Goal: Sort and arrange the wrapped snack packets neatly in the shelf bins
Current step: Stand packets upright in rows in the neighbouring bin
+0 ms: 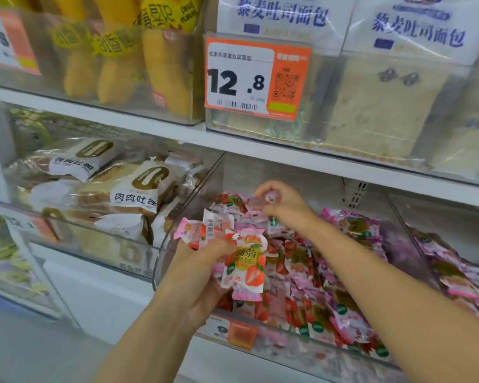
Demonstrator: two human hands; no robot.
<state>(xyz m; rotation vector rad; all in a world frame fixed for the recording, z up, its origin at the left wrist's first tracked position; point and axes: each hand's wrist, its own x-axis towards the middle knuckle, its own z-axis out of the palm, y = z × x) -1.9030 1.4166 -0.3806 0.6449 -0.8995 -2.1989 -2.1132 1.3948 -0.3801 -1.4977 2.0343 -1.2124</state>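
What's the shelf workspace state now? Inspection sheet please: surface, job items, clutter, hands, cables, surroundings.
Surface: white shelf carrying clear bins; middle clear bin in use.
Job's things: strawberry packets piled loose in that bin, not lined up; pink packets heaped at its right.
Clutter: nothing seen.
Grippers: left hand holds a bunch of packets; right hand pinches one packet above the pile.
Cables: nothing seen.
Surroundings: bread packs in the left bin; price tag reading 12.8 on the bin above.

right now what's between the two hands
Only the bunch of packets that the left hand grips; it fans up toward the right hand, which pinches one more packet over the bin. Head view shows it.
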